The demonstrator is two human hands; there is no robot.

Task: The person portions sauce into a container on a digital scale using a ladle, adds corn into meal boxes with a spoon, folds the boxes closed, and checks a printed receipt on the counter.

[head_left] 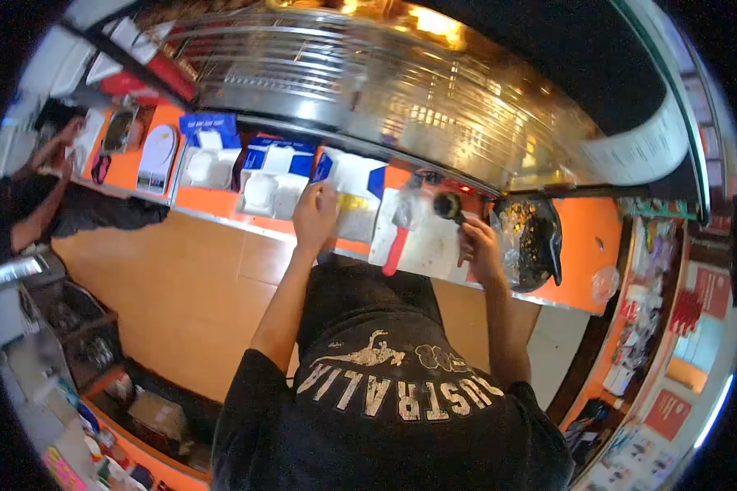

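My left hand (314, 214) is closed, its fingers curled at the left edge of an open white and blue box (360, 172). Something yellow (351, 202) lies in the front part of that box. Between my left fingers, anything held is hidden. My right hand (479, 247) grips a dark utensil with a round head (448, 206), held over a white cutting board (438, 250). On the board, to the left, lies a broad-bladed tool with a red handle (395, 252). A black bowl (543, 274) with food scraps and clear plastic stands right of my right hand.
More open white boxes (259, 195) line the orange counter to the left, beside a white scale (157, 155). A metal-racked display case (303, 74) runs behind the counter. Another person's arms (45, 200) are at far left. A paper sheet (643, 155) hangs at right.
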